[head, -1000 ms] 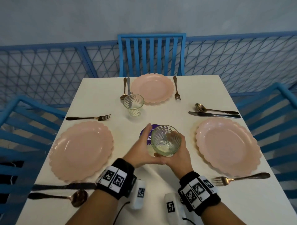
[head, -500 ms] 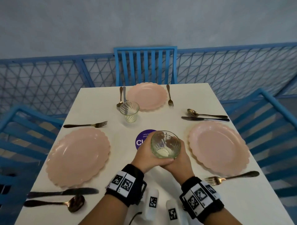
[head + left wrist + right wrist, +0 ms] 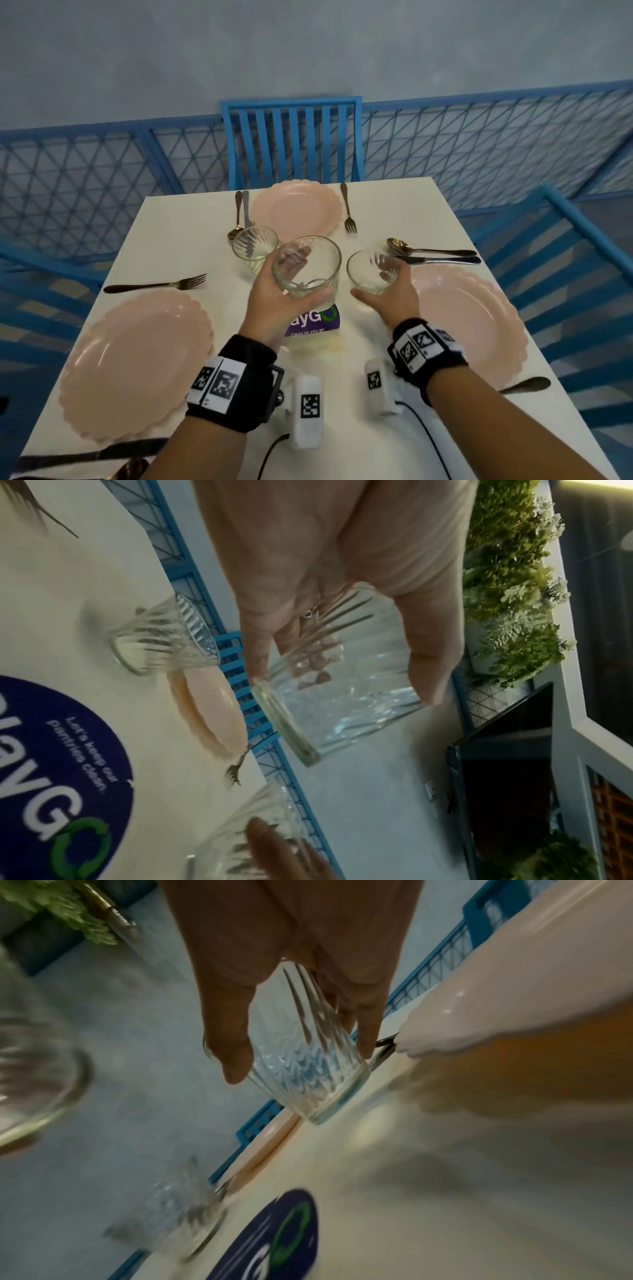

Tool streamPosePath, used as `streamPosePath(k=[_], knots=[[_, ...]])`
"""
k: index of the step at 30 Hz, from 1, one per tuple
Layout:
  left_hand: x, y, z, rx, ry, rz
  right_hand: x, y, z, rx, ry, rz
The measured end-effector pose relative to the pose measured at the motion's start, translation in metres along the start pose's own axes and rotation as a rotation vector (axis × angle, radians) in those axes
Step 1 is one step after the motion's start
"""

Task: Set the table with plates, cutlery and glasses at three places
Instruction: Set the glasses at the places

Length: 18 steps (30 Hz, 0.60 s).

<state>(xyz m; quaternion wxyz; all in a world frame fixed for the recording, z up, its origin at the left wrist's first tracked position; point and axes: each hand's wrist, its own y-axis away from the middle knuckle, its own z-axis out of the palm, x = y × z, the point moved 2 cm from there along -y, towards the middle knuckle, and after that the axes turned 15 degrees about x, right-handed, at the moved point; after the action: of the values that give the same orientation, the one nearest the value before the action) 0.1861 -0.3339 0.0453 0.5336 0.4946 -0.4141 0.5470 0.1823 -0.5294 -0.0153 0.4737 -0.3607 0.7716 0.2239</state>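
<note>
Two glasses in my hands: left hand (image 3: 274, 301) grips a raised glass (image 3: 306, 270), right hand (image 3: 387, 294) wraps another glass (image 3: 371, 272) beside the right plate (image 3: 472, 322).

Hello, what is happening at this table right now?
A person is setting a white table for three. Three pink plates with cutlery are already laid. The left hand holds one ribbed glass lifted over the middle; the right hand holds a second glass near the right plate. A third glass stands by the far plate.
</note>
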Motion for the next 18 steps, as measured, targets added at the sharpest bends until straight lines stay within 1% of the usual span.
streamPosePath(k=[4,7,11,14,18], knots=[[-0.018,-0.006,-0.007,0.014,-0.014,-0.042,0.002,-0.037,0.005,0.066,0.081,0.025],[-0.025,-0.008,-0.009,0.016,-0.026,-0.054,0.006,-0.05,0.009,0.09,0.123,0.053],[-0.031,-0.01,-0.01,0.007,-0.065,-0.055,0.013,-0.054,0.015,0.08,0.152,0.078],[-0.032,-0.008,-0.011,-0.002,-0.082,-0.058,0.018,-0.055,0.017,0.055,0.153,0.066],[-0.029,-0.002,-0.013,-0.009,-0.074,-0.061,0.02,-0.05,0.006,0.066,0.087,0.085]])
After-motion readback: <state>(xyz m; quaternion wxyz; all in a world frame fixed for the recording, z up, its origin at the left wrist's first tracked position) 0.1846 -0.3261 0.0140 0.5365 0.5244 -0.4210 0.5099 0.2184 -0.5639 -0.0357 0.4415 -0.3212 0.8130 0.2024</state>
